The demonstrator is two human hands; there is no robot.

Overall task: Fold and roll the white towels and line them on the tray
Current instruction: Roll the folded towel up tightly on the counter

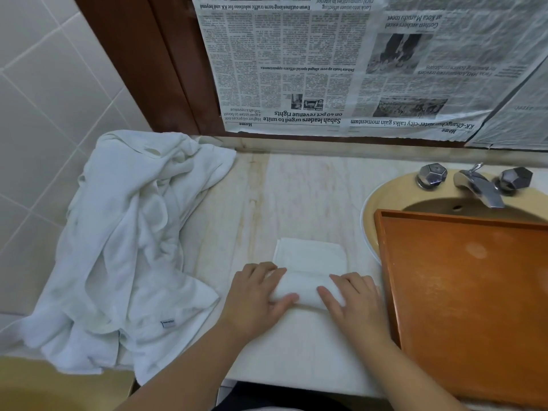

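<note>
A small white towel lies folded on the marble counter, its near part rolled into a thick tube. My left hand grips the left end of the roll, fingers curled over it and thumb along its near side. My right hand grips the right end in the same way. The flat part of the towel stretches away from the roll. A brown wooden tray sits at the right, partly over the sink, with nothing on it. A heap of loose white towels is at the left.
A beige sink with a chrome tap and two knobs lies behind the tray. Newspaper covers the wall behind the counter. White tiles line the left wall. The counter's front edge runs just under my forearms.
</note>
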